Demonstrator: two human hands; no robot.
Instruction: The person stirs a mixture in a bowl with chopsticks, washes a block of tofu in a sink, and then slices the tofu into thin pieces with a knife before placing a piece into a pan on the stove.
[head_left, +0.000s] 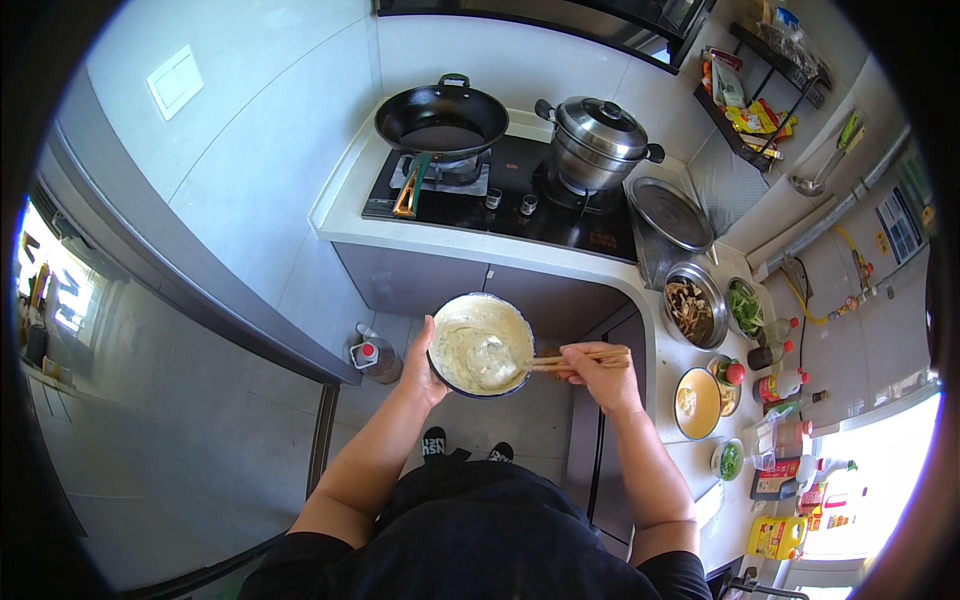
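Note:
My left hand (424,368) is closed on the left rim of a white bowl with a dark edge (463,386), held up in front of my body above the floor. Inside it is a thick, pale batter (465,335) with small darker flecks. A pair of wooden chopsticks (548,364) is gripped in my right hand (604,378). Their tips reach over the bowl's right rim into the batter, where a wet, glossy patch shows. The left thumb lies along the outside of the bowl; its other fingers are mostly hidden beneath.
Ahead, a black wok (442,122) and a lidded steel pot (597,145) stand on the stove (520,236). Along the right counter are a steel bowl of mushroom-like strips (690,308), a yellow bowl (697,403), greens (745,305) and several bottles. A jug (375,358) stands on the floor at left.

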